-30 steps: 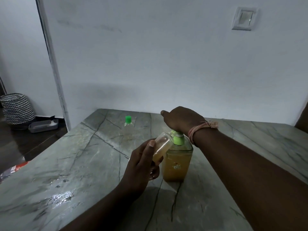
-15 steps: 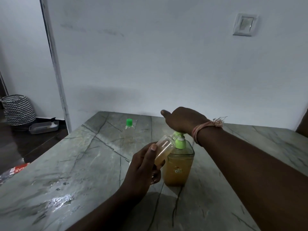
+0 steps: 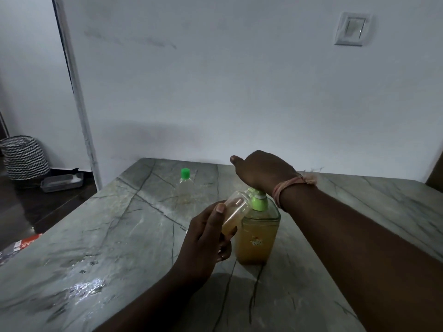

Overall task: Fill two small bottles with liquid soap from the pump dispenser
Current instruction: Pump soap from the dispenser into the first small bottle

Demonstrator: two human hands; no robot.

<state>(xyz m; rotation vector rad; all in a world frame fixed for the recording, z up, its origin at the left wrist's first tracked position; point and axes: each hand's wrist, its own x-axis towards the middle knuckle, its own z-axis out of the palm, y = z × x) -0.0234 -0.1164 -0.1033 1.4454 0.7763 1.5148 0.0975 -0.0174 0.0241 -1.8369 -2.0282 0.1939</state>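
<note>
The pump dispenser point(image 3: 257, 236) stands mid-table, a clear square bottle of amber soap with a green pump collar. My right hand point(image 3: 263, 172) rests palm-down on the pump head, which it hides. My left hand point(image 3: 206, 238) grips a small clear bottle point(image 3: 236, 212), tilted with its mouth up against the pump spout; amber soap sits in its lower part. A second small bottle point(image 3: 184, 188) with a green cap stands upright farther back on the table, apart from both hands.
The grey marble table point(image 3: 119, 248) has a wet glossy patch at front left. A white wall runs close behind it. On the floor at left stand a zigzag-patterned basket point(image 3: 24, 156) and a grey tray point(image 3: 62, 184).
My right hand has risen slightly with the pump head, showing more of the green collar. The left hand and its bottle stay at the spout.
</note>
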